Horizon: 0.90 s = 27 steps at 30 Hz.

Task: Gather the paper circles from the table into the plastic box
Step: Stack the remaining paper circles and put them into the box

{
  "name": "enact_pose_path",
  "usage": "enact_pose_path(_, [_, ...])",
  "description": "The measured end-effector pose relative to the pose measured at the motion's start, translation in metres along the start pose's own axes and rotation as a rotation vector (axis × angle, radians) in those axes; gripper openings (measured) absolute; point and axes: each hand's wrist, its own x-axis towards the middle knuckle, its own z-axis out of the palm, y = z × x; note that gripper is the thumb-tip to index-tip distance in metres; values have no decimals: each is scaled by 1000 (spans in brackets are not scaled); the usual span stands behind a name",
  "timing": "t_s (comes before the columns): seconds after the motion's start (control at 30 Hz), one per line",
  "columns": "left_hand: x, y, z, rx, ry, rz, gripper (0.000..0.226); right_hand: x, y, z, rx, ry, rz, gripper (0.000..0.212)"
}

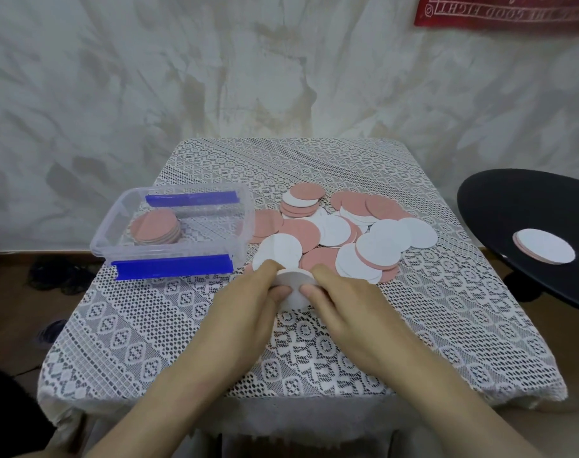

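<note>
Just below the middle of the frame, the left hand (248, 300) and the right hand (346, 304) meet over the table (149, 325). Both grip a small stack of circles (294, 287) between curled fingers and thumbs, one hand on each side. The stack is white on top and sits at the near edge of the loose pile of circles (342, 233). That pile (pink and white mixed, many overlapping) spreads across the middle right of the lace cloth (430, 325).

The plastic box (102, 249) stands at the middle left of the frame, just beside the pile, open on top with blue clips on its long sides. A short stack of pink circles (155, 228) lies inside it.

At the right edge of the frame a black round surface (513, 200) carries a few more circles (546, 246), white side up.
</note>
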Motion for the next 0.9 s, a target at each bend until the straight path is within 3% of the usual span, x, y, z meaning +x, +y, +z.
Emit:
enact_pose_path(0.33, [9, -18, -56, -141, 95, -115, 17, 45, -39, -7, 428, 58, 59, 7])
enact_pose_path(0.8, [19, -75, -125, 9, 251, -361, 9, 141, -83, 3, 538, -56, 143, 9])
enact_pose_path(0.9, [17, -90, -137, 47, 308, -397, 19, 163, -87, 9, 531, -80, 149, 8])
